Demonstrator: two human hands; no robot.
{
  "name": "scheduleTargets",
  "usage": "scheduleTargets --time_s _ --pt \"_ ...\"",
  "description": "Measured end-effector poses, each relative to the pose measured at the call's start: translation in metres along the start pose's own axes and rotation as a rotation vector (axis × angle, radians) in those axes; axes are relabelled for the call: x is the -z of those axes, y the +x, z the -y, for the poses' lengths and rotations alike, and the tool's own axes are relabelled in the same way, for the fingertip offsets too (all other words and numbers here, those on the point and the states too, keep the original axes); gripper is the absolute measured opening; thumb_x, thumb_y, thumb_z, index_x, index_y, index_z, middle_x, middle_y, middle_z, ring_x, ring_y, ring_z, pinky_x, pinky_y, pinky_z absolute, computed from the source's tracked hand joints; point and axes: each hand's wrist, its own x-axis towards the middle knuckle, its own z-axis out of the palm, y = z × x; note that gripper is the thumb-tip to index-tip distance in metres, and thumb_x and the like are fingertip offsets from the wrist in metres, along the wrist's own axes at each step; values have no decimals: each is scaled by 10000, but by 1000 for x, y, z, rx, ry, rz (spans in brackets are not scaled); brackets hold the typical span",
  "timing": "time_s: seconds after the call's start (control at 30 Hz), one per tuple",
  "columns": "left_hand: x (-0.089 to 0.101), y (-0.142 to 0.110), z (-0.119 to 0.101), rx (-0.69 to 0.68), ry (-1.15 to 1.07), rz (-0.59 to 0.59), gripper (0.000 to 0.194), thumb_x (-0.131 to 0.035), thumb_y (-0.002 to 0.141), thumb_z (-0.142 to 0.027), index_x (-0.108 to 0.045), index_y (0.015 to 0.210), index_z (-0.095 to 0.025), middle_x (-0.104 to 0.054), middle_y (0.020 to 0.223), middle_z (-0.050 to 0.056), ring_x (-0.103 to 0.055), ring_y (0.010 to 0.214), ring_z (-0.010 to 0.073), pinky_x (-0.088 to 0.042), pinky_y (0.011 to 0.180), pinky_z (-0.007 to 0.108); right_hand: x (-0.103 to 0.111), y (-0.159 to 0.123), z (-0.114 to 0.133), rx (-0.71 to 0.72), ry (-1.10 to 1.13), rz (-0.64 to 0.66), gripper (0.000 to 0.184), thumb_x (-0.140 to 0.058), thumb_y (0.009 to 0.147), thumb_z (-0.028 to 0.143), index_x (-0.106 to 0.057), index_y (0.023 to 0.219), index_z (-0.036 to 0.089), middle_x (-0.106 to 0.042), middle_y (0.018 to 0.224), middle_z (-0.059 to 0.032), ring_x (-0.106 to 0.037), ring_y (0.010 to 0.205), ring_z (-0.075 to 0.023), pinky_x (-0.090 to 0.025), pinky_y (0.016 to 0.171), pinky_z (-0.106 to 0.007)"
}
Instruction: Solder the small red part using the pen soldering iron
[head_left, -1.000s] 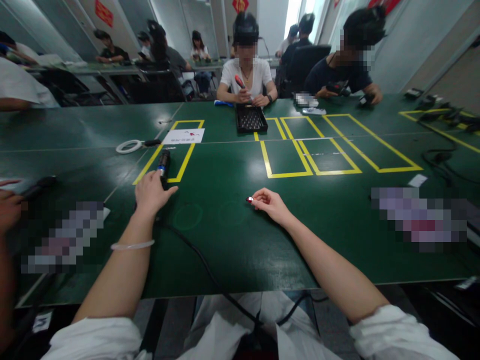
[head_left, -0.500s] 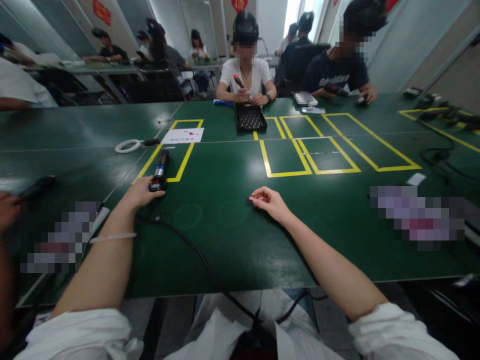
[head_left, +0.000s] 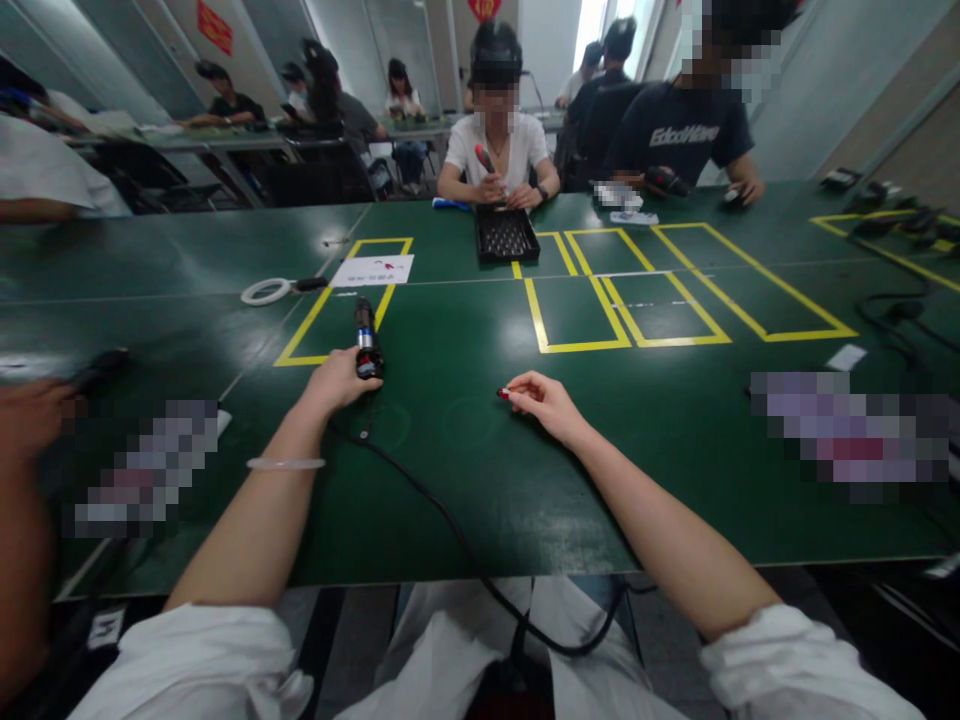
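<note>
My left hand (head_left: 336, 382) is closed round the near end of a black flashlight (head_left: 365, 322) with a shiny silver and blue band. The flashlight points away from me over the green table (head_left: 457, 510), and I cannot tell whether it touches the top. A lanyard with a small round end dangles below it. My right hand (head_left: 547, 408), further right, pinches a small red and white piece (head_left: 503, 394) between thumb and fingertips. Its kind is too small to make out, and the fingers partly cover it.
Yellow tape outlines (head_left: 585, 347) mark the table. A white card (head_left: 371, 270) lies beyond the flashlight, beside a coiled white cable (head_left: 265, 291). A black cable (head_left: 427, 490) runs toward my lap. Across from me, a person works over a black tray (head_left: 508, 236). Another person's hand (head_left: 34, 420) is at left.
My left hand has carried the flashlight rightward, out of the taped box toward the middle. My right hand stays nearly in place with the small piece.
</note>
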Motion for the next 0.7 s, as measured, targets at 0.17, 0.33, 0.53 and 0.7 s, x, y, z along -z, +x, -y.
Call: scheduleTargets --time_s 0.17,0.33,0.53,0.7 --pt "-7 -21 -74 -89 135 44 674 -680 764 -482 -527 1325 -141 -579 1228 192 -601 1067 351 -483 861 399 1 2 -5 18 -37 -39 321 -734 774 448 -646 926 179 -650 799 -16 -557 635 -118 -455 583 -256" --pt "-13 -47 -141 -204 133 83 666 -659 800 -454 -482 1360 -140 -550 1253 201 -578 1094 366 -494 825 407 4 2 -7 55 -70 -113 306 -725 770 419 -631 929 176 -630 807 -17 -541 644 -115 -447 593 -256" --pt "-21 -72 -187 -325 91 106 668 -665 822 -424 -439 1392 -159 -540 1286 162 -555 1144 326 -510 849 395 3 0 -4 107 -227 -134 208 -663 780 336 -612 913 185 -604 753 4 -522 639 -123 -422 596 -258" --pt "-26 -83 -194 -401 41 136 716 -683 818 -412 -386 1436 -207 -510 1362 128 -534 1195 297 -517 867 370 3 -4 1 142 -345 -159 125 -620 783 277 -594 868 189 -577 722 18 -503 629 -123 -405 608 -260"
